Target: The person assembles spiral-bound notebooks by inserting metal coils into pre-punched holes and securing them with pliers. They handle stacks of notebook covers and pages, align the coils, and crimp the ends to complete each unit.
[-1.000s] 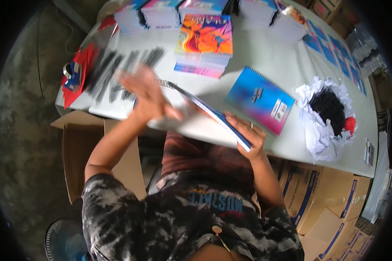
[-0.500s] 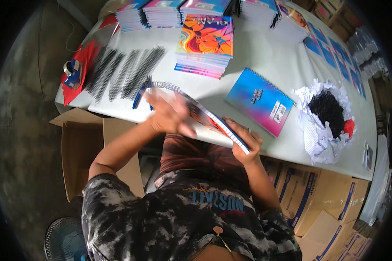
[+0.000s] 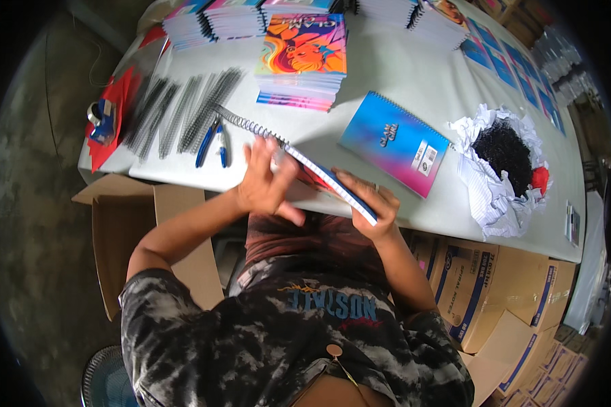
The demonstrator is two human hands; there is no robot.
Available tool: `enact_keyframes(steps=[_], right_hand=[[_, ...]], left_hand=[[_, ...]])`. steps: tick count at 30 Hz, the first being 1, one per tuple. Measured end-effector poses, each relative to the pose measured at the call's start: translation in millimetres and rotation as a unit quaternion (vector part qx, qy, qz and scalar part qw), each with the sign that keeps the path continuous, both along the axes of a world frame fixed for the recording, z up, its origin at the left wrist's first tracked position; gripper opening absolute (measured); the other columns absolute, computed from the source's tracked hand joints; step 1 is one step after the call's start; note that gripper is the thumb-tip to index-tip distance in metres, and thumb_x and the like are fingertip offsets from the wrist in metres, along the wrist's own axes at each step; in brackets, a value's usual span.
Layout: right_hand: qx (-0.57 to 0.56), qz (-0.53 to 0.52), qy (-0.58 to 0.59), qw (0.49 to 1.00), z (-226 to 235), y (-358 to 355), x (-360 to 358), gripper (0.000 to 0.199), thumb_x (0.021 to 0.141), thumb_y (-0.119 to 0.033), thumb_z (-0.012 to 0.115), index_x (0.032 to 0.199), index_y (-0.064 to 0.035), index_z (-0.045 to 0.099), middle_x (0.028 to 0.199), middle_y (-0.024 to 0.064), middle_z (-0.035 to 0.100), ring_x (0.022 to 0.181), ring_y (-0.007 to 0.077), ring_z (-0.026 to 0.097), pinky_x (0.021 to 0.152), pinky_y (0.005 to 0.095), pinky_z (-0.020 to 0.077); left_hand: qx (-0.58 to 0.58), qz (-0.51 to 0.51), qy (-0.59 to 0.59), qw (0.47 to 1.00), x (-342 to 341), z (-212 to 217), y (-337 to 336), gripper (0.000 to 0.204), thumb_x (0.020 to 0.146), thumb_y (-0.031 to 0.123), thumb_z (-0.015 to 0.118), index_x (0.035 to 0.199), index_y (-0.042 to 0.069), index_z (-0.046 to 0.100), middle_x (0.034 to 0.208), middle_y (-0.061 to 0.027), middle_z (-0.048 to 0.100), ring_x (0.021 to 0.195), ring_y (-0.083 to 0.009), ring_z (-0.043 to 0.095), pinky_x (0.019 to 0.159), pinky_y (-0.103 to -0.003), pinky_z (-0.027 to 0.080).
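Gripped notebook (image 3: 332, 186) at centre, both hands (image 3: 268, 183) (image 3: 373, 210) closed on it; spiral (image 3: 248, 122) partly threaded, loose coils (image 3: 176, 112) left on bench (image 3: 400, 74).

notebook (image 3: 326, 182): thin, seen edge-on, tilted, held over the desk's near edge
coil (image 3: 248, 125): metal spiral, sticks out from the notebook's upper-left end

Notebook (image 3: 319, 178): my paper pages, glossy cover, wire coil.
Surface (image 3: 400, 74): smooth, matt white.
Boxes (image 3: 465, 285): matt cardboard.
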State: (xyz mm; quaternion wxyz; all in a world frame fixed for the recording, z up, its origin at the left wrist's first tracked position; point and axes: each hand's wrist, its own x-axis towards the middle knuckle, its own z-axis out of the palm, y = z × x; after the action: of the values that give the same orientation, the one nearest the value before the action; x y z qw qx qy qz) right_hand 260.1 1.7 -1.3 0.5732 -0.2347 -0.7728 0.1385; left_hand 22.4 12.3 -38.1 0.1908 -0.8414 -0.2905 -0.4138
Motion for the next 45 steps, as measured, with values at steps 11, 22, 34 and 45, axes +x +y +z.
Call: enact_keyframes(steps=[11,22,34,45], right_hand=[[-0.003,0.020,-0.001,1.000,6,-7,-3,0.027,0.077,0.006,0.053,0.101,0.0042,0.063,0.096,0.0171,0.066,0.089,0.0277,0.066,0.077,0.0323,0.0525],[-0.021,0.097,0.018,0.995,2,-1,-12,0.028,0.077,0.006,0.056,0.104,0.0048,0.061,0.098,0.0192,0.065,0.090,0.0294,0.065,0.075,0.0348,0.0533],[-0.064,0.011,0.018,0.998,-4,-1,-17,0.043,0.070,0.006,0.063,0.113,0.0012,0.058,0.107,0.0152,0.063,0.092,0.0279,0.064,0.077,0.0351,0.0523],[-0.030,0.027,0.020,0.999,3,5,-15,0.042,0.069,0.004,0.064,0.111,-0.0010,0.060,0.107,0.0142,0.063,0.092,0.0282,0.064,0.074,0.0356,0.0525]], left_hand=[[0.130,-0.043,0.015,0.990,10,31,9,0.096,0.075,0.075,0.038,0.135,0.000,0.028,0.131,-0.0381,0.027,0.125,-0.0508,0.023,0.104,-0.061,0.000],[0.064,-0.052,-0.006,0.997,23,21,-3,0.092,0.075,0.073,0.041,0.133,0.002,0.034,0.124,-0.0168,0.046,0.126,-0.0425,0.027,0.100,-0.060,0.021],[-0.027,-0.046,-0.009,0.999,43,25,-5,0.100,0.071,0.076,0.041,0.127,-0.007,0.036,0.119,-0.0251,0.041,0.115,-0.0460,0.035,0.090,-0.058,0.034],[0.053,-0.142,0.060,0.987,49,31,-16,0.100,0.068,0.079,0.041,0.127,-0.002,0.039,0.113,-0.0228,0.048,0.114,-0.0343,0.043,0.081,-0.063,0.034]])
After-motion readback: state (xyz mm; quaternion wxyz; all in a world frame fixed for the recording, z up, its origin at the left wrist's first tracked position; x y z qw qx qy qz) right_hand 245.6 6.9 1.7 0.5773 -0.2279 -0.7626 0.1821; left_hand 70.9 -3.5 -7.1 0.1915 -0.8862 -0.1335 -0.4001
